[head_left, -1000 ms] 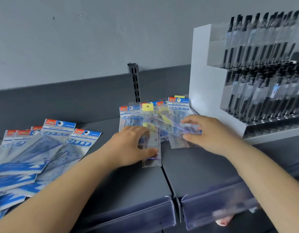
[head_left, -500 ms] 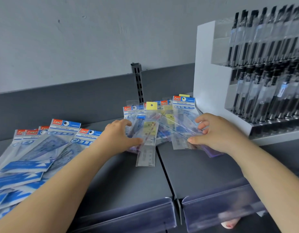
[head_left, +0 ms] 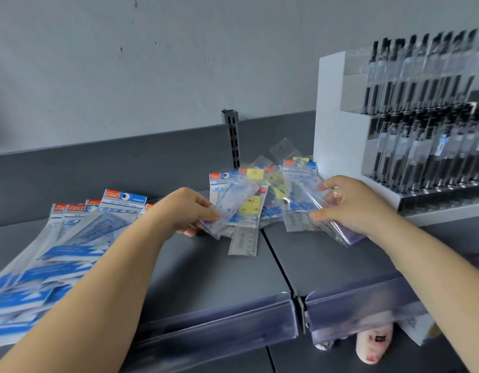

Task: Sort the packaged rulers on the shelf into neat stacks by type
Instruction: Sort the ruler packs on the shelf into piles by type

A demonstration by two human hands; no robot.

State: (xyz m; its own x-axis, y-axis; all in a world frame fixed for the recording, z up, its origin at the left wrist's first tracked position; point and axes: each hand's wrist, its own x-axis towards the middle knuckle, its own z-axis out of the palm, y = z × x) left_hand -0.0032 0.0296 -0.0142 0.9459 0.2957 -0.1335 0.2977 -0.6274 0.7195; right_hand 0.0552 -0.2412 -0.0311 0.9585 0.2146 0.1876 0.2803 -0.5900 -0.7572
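Status: early, sorting barely started as far as I can judge.

Far left of the shelf (head_left: 211,270): large geometric sets (head_left: 71,238) in blue-white packs, fanned and overlapping from the back wall toward the front left edge. One type grouped, but loose, not squared into a stack.

Left hand (head_left: 184,211), near the shelf seam: fingers and thumb curled round the near end of a clear ruler pack (head_left: 227,208), lifted at an angle off the pile.

Middle, across the seam and near the back: mixed pile (head_left: 262,200) of small packs with red/blue headers and yellow tags, all overlapping, types not separated. One grey ruler pack (head_left: 243,240) sticks out toward the front edge, flat on the shelf.

Right hand (head_left: 351,205): thumb and fingers clamped on a handful of clear packs (head_left: 332,227), near ends hanging past the palm, far ends over the pile.

Right back corner: white pen display (head_left: 340,125), just beside the pile, not part of the job.

Left to do: split the middle pile by type, square every group, tidy the left fan.
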